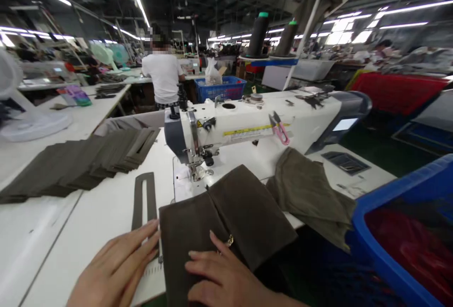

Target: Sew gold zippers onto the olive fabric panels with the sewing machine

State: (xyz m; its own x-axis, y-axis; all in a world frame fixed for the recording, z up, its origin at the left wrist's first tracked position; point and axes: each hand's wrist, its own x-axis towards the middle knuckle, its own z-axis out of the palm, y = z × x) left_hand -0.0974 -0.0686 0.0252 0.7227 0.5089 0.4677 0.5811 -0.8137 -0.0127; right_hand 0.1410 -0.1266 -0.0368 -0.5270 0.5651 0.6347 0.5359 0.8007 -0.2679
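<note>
Dark olive fabric pieces point(193, 231) lie on the white sewing table, in front of the needle area of a white sewing machine point(244, 118). A seam or fold line runs between the two panels. On the left panel rests my right hand point(222, 274), palm down with fingers spread; a ring shows on one finger. My left hand point(118, 264) lies with fingers stretched out at the fabric's left edge. Its fingers cover the lower end of a flat dark strip with a long slot point(134, 203). Ruler marks show on the table between the hands.
A fanned stack of dark fabric pieces point(85, 163) lies at left. More olive fabric point(304, 179) hangs over the table edge at right, beside a blue basket point(399, 255). Pink-handled snips point(281, 132) rest against the machine arm. A person in white point(163, 75) is beyond.
</note>
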